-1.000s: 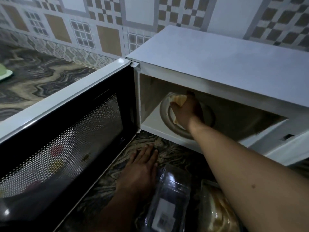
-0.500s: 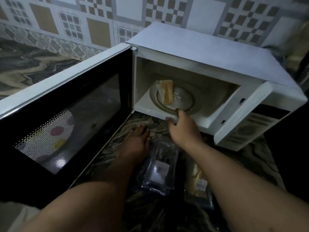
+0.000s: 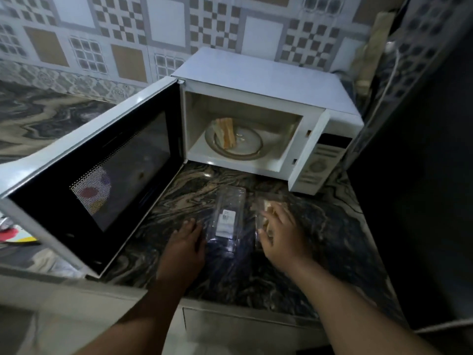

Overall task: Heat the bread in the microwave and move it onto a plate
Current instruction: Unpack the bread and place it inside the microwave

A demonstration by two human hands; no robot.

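The left hand (image 3: 184, 242) lies flat, palm down, on the dark marbled surface (image 3: 332, 226), its grip spread with the fingers straight and holding nothing. Its fingertips rest just beside the left edge of a clear plastic container lid (image 3: 226, 219), which bears a small white label and lies just right of this hand.

The right hand (image 3: 282, 233) hovers low over the second clear plastic container (image 3: 258, 213), which holds more bread (image 3: 268, 204) showing pale just ahead of its fingers. The fingers are parted and lightly bent, the thumb out toward the left. Whether the fingertips actually touch the container or the bread inside cannot be told; the grip is loosely open and closes round nothing.

Well ahead of both hands stands the white microwave (image 3: 256, 78), its door (image 3: 102, 160) swung fully open to the left, ahead and left of the left hand. Inside the cavity, on the round glass turntable (image 3: 245, 149), sits a slice of bread (image 3: 225, 131), propped on edge toward the left side of the turntable, apart from both hands. The control panel (image 3: 320, 162) is on the microwave's right front, ahead of the right hand.

Behind the microwave runs a patterned tiled wall (image 3: 153, 34).
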